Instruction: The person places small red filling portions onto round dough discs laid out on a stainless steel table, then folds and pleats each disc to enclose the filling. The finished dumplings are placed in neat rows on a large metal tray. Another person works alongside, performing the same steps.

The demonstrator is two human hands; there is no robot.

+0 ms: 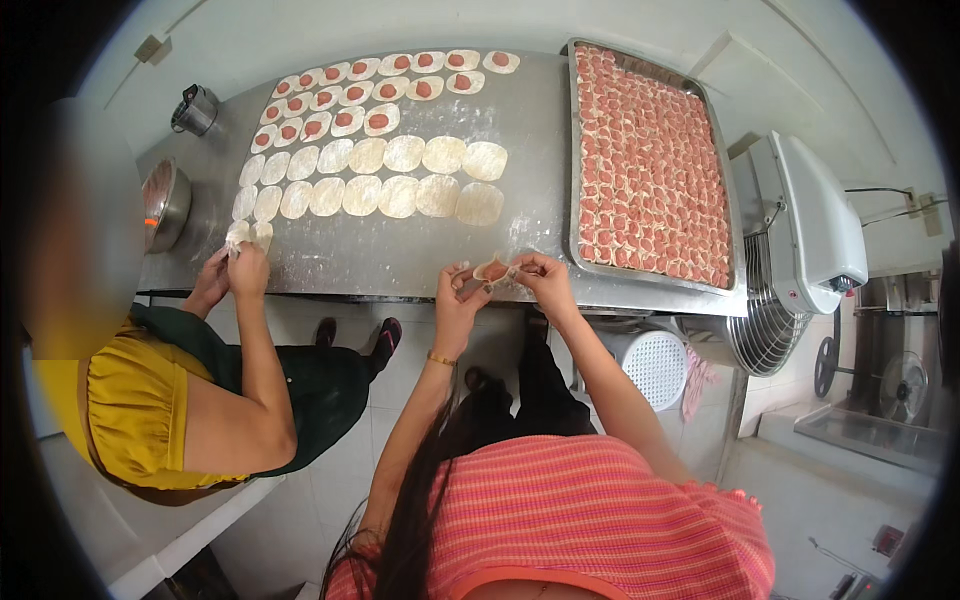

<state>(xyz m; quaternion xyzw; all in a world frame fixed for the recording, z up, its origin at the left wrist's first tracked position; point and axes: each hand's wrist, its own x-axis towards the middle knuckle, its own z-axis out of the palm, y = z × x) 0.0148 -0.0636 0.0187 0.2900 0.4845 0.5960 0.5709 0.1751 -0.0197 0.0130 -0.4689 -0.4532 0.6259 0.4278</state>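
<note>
Over the near edge of the metal table (560,235), I hold a part-folded dumpling (492,271), a pale dough wrapper around pink filling. On one side of it, the fingers of my left hand (460,297) pinch the dough. My right hand (545,282) grips the opposite side with thumb and fingertips. The pink filling shows at the top between the raised dough edges. Beyond my hands lie rows of bare round wrappers (398,196). Farther back, several wrappers (376,121) each bear a lump of pink filling.
A large metal tray (573,160) packed with open-topped dumplings (650,165) stands at the right. A white machine with a wire guard (815,225) is beside it. At left, a co-worker's hands (235,270) handle pale dough near a metal bowl (175,207). A white stool (652,368) stands below the table.
</note>
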